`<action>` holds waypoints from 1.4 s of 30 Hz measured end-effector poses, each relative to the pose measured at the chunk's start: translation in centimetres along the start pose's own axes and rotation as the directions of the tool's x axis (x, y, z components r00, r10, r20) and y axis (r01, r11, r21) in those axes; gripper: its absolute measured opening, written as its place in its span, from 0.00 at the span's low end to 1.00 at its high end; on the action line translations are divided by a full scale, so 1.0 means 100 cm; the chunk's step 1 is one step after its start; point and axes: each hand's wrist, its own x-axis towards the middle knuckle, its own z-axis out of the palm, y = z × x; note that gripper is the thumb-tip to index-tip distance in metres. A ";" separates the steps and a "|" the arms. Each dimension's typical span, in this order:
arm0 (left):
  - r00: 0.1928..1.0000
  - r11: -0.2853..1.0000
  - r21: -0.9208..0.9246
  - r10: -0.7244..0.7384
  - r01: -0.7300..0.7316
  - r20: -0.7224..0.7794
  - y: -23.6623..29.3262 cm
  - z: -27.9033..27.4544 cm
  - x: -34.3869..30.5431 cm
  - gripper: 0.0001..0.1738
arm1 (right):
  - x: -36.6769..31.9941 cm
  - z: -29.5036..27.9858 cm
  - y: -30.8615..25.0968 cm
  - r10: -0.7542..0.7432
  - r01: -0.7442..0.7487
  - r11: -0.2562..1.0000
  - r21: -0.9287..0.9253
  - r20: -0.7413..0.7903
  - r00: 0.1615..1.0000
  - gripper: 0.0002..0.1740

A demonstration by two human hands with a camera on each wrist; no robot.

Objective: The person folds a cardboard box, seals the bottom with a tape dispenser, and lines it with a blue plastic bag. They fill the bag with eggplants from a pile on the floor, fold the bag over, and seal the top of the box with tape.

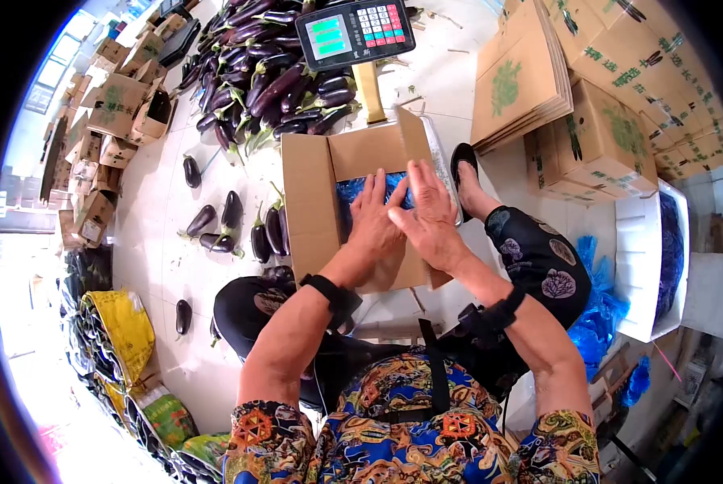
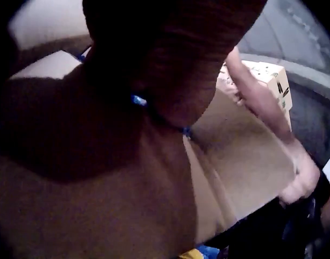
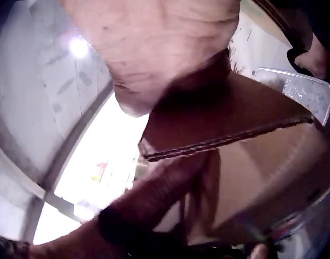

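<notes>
An open cardboard box (image 1: 309, 202) with raised flaps sits on the scale below my face, a blue plastic bag (image 1: 350, 192) lining its inside. Both hands reach into its opening, fingers straight and pointing away from me. My left hand (image 1: 373, 224) lies over the blue plastic, and my right hand (image 1: 430, 216) is beside it, near the right flap, its thumb side overlapping the left fingers. What lies under the plastic is hidden. In the left wrist view the left hand (image 2: 159, 59) is a dark shape above the cardboard. The right wrist view shows the right hand (image 3: 159, 48) over a flap (image 3: 219, 118).
The scale's lit display (image 1: 353, 34) stands beyond the box. A large heap of eggplants (image 1: 256, 73) covers the floor ahead left, with several loose ones (image 1: 231, 210) nearer. Printed cartons (image 1: 603, 137) are stacked at right, by a white foam box (image 1: 643, 266) and blue bags (image 1: 595, 315).
</notes>
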 end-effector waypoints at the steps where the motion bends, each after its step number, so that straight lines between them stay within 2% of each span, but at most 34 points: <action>1: 0.999 0.997 -0.060 0.053 -0.052 0.007 -0.007 0.001 0.004 0.35 | -0.003 0.003 -0.002 -0.035 0.036 0.982 -0.188 0.007 0.999 0.45; 2: 0.994 0.987 -0.120 0.108 -0.106 0.007 -0.020 -0.002 0.009 0.33 | -0.005 0.007 0.001 -0.113 0.114 0.963 -0.244 0.019 0.993 0.45; 3: 0.987 0.971 -0.176 0.163 -0.160 0.007 -0.034 -0.006 0.012 0.32 | -0.005 0.008 0.008 -0.121 0.130 0.958 -0.254 0.049 0.991 0.44; 4: 0.989 0.936 -0.318 0.138 -0.148 -0.054 -0.038 -0.026 0.012 0.24 | -0.006 0.006 0.013 -0.125 0.142 0.956 -0.259 0.080 0.989 0.43; 5: 0.992 0.847 -0.520 -0.121 0.114 0.021 -0.028 -0.061 0.013 0.17 | -0.009 0.006 0.017 -0.122 0.148 0.955 -0.257 0.113 0.986 0.42; 6: 0.978 0.945 -0.302 -0.166 0.123 -0.124 -0.024 -0.092 0.015 0.18 | -0.011 0.005 0.021 -0.090 0.119 0.958 -0.263 0.119 0.989 0.39; 7: 0.897 0.995 -0.050 -0.104 0.092 -0.430 -0.051 -0.087 0.013 0.21 | -0.012 0.005 0.019 -0.040 0.073 0.961 -0.267 0.128 0.991 0.38; 8: 0.818 0.998 0.001 -0.050 0.061 -0.572 -0.048 -0.117 0.012 0.29 | -0.013 0.002 0.015 0.006 0.033 0.961 -0.273 0.141 0.990 0.38; 9: 0.798 0.988 -0.047 -0.148 0.148 -0.584 -0.068 -0.120 0.012 0.29 | -0.013 0.001 0.013 0.051 -0.007 0.959 -0.282 0.150 0.987 0.37; 10: 0.888 0.875 -0.388 -0.398 0.291 -0.231 -0.073 -0.134 0.006 0.32 | -0.013 0.004 0.012 0.058 -0.015 0.959 -0.283 0.147 0.987 0.36; 11: 0.852 0.625 -0.602 -0.484 0.497 0.200 -0.073 -0.145 0.000 0.35 | -0.014 0.004 0.011 0.069 -0.024 0.959 -0.283 0.150 0.986 0.35; 13: 0.900 0.296 -0.893 -0.379 0.340 0.217 -0.069 -0.123 -0.001 0.39 | -0.012 0.002 0.011 0.079 -0.033 0.958 -0.283 0.152 0.985 0.34; 14: 0.922 0.092 -0.961 -0.317 0.262 0.221 -0.060 -0.108 0.002 0.41 | -0.011 0.003 0.009 0.099 -0.055 0.953 -0.298 0.135 0.986 0.33; 15: 0.973 0.508 -0.846 -0.225 0.163 0.052 -0.019 -0.112 0.010 0.44 | -0.012 0.003 0.006 0.113 -0.067 0.947 -0.314 0.133 0.985 0.32; 17: 0.985 0.500 -0.859 -0.170 0.110 0.027 -0.019 -0.099 0.012 0.42 | -0.008 0.003 0.005 0.099 -0.057 0.945 -0.321 0.117 0.988 0.31; 18: 0.982 0.479 -0.873 -0.191 0.091 -0.002 -0.018 -0.094 0.010 0.40 | -0.007 0.004 0.006 0.084 -0.048 0.949 -0.311 0.102 0.991 0.31; 21: 0.969 0.795 -0.606 -0.168 0.026 -0.179 -0.050 -0.047 0.018 0.39 | -0.011 0.008 0.008 0.073 -0.045 0.952 -0.304 0.081 0.994 0.30; 22: 0.957 0.875 -0.471 -0.221 0.109 -0.188 -0.034 -0.046 0.017 0.38 | -0.010 0.009 0.009 0.065 -0.039 0.950 -0.309 0.076 0.995 0.29; 23: 0.949 0.959 -0.256 -0.186 0.119 -0.256 -0.022 -0.039 0.017 0.37 | -0.008 0.011 0.009 0.042 -0.022 0.950 -0.313 0.060 0.997 0.29; 25: 0.920 0.921 0.078 -0.368 0.381 -0.134 0.009 -0.037 0.018 0.34 | -0.009 0.012 0.013 0.009 0.001 0.945 -0.327 0.028 1.000 0.29; 26: 0.921 0.933 0.032 -0.348 0.358 -0.177 0.004 -0.029 0.019 0.33 | -0.011 0.013 0.014 0.014 -0.005 0.943 -0.333 0.025 1.000 0.29; 30: 0.919 0.915 0.113 -0.373 0.388 -0.131 0.008 -0.033 0.021 0.34 | -0.010 0.020 0.019 0.024 -0.013 0.937 -0.350 0.026 0.999 0.29; 34: 0.915 0.926 0.059 -0.356 0.372 -0.188 0.004 -0.027 0.022 0.35 | -0.008 0.026 0.025 0.030 0.000 0.923 -0.384 0.072 0.997 0.32; 37: 0.918 0.928 0.076 -0.344 0.364 -0.197 -0.006 -0.017 0.024 0.36 | 0.006 0.012 0.027 0.098 0.037 0.908 -0.417 0.297 0.950 0.37; 38: 0.925 0.930 0.083 -0.341 0.358 -0.171 -0.009 -0.019 0.025 0.37 | 0.022 -0.010 0.023 0.146 0.053 0.919 -0.392 0.460 0.876 0.41; 39: 0.931 0.931 0.097 -0.336 0.351 -0.141 -0.015 -0.020 0.027 0.37 | 0.039 -0.018 0.039 0.123 0.043 0.963 -0.267 0.574 0.810 0.47; 41: 0.934 0.929 0.094 -0.354 0.357 -0.042 -0.016 -0.030 0.035 0.39 | 0.060 -0.041 0.038 0.059 0.131 0.965 -0.227 0.675 0.736 0.53; 42: 0.927 0.923 0.104 -0.375 0.371 0.015 -0.012 -0.038 0.039 0.39 | 0.067 -0.046 0.031 0.088 0.129 0.958 -0.256 0.691 0.718 0.56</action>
